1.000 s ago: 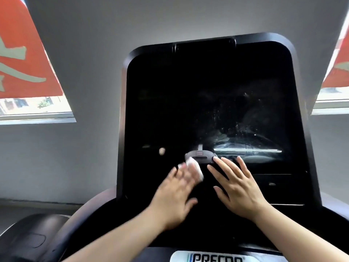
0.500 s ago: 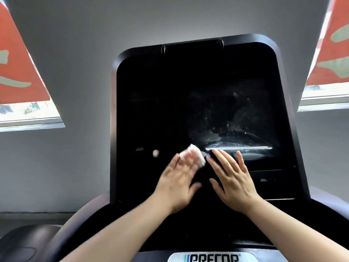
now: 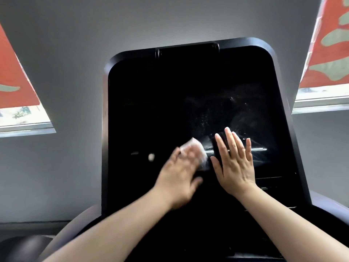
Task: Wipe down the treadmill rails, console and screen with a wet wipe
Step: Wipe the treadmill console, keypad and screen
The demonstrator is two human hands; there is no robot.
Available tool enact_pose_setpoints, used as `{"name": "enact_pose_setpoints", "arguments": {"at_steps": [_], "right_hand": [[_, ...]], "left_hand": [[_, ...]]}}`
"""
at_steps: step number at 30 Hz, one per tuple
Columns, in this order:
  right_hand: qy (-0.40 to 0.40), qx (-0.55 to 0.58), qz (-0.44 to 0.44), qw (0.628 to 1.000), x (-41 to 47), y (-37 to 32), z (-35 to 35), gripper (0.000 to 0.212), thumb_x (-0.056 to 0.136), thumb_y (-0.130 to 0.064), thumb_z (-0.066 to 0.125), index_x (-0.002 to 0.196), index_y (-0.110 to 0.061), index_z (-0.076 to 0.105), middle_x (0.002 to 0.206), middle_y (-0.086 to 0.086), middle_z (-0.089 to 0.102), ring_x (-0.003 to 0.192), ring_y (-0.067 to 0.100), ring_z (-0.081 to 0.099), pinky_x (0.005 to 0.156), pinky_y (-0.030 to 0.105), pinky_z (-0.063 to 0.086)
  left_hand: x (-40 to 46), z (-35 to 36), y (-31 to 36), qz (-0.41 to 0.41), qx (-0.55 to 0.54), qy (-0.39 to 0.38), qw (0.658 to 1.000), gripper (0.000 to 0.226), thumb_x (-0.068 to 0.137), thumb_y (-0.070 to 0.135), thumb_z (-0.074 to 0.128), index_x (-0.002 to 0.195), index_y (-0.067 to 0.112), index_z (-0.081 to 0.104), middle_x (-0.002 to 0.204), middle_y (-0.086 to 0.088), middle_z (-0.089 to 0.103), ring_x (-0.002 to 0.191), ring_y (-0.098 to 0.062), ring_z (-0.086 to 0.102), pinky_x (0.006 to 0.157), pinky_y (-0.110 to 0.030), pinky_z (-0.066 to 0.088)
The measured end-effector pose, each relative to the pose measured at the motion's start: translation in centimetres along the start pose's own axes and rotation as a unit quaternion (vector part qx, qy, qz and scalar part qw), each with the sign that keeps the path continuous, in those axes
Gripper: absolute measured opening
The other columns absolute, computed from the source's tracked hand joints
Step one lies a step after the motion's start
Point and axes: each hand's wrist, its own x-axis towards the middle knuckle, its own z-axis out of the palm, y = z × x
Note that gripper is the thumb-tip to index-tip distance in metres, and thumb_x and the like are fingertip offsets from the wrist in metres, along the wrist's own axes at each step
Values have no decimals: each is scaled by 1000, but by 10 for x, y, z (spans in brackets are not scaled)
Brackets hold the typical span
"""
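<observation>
The treadmill's big black screen [image 3: 170, 95] fills the middle of the view, tilted back, with wet streaks and specks on its right half. My left hand [image 3: 177, 178] presses a folded white wet wipe [image 3: 192, 148] flat against the lower middle of the screen; the hand is blurred by motion. Just to its right, my right hand [image 3: 234, 163] lies flat on the glass with its fingers straight and spread. The console [image 3: 207, 239] below the screen is dark, partly behind my forearms.
A grey rail [image 3: 75, 229] curves away at the lower left, another grey part [image 3: 330, 203] shows at the right edge. A grey wall stands behind, with windows and red banners [image 3: 15, 87] at both sides.
Both hands have slid up the screen, the left one carrying the wipe up and slightly left. The view has tilted upward, so the console's logo strip has left the frame.
</observation>
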Motion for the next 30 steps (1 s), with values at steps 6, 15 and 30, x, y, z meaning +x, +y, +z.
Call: {"name": "enact_pose_setpoints", "arguments": {"at_steps": [6,15,30], "right_hand": [[18,-11,-10,1000,9,2,1,58,96,-45,28,142,-11,34,151,16,26,138,28,26,116,48,4],[29,-18,18,999,22,2,4,58,94,-44,33,142,-11,35,151,18,30,137,28,27,116,48,3],[21,-2,34,999,22,2,6,56,95,-43,33,140,-11,35,149,18,34,137,28,27,116,47,4]], "left_hand": [[6,-8,-42,115,114,-3,987,59,90,46,29,141,16,31,148,-4,36,137,-16,29,115,-39,-1],[26,-7,-3,-17,12,14,1000,66,90,50,20,143,16,37,151,-8,31,142,-27,21,115,-44,3],[53,-17,-9,-40,-3,67,997,61,92,43,21,140,12,42,150,-7,35,140,-24,29,114,-43,5]]}}
